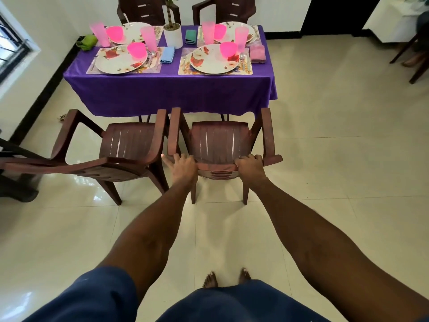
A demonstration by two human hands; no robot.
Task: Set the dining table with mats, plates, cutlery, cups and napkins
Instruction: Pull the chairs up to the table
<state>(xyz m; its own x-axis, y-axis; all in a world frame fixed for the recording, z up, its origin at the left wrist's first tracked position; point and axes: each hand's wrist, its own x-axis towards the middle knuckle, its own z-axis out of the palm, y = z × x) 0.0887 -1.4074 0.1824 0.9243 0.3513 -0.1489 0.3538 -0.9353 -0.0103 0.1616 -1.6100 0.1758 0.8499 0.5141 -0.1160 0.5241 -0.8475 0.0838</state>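
Observation:
My left hand [182, 167] and my right hand [249, 166] both grip the top of the backrest of a brown plastic chair [218, 140] facing the table. The table under a purple cloth [167, 89] carries several floral mats, floral plates [120, 59] [214, 59], pink bowls [137, 49] [228, 49] and tall pink cups [148, 38] [241, 38]. Cutlery [243, 61] lies beside the plates. Folded napkins lie by the mats: blue [167, 54], pink [257, 54], dark green [190, 36] and light green [87, 42].
A second brown chair [120, 147] stands just left of the one I hold, almost touching it. Two more chairs [148, 9] [226, 8] stand on the far side. A potted plant [173, 33] sits mid-table. My bare feet [226, 277] are on glossy tiles.

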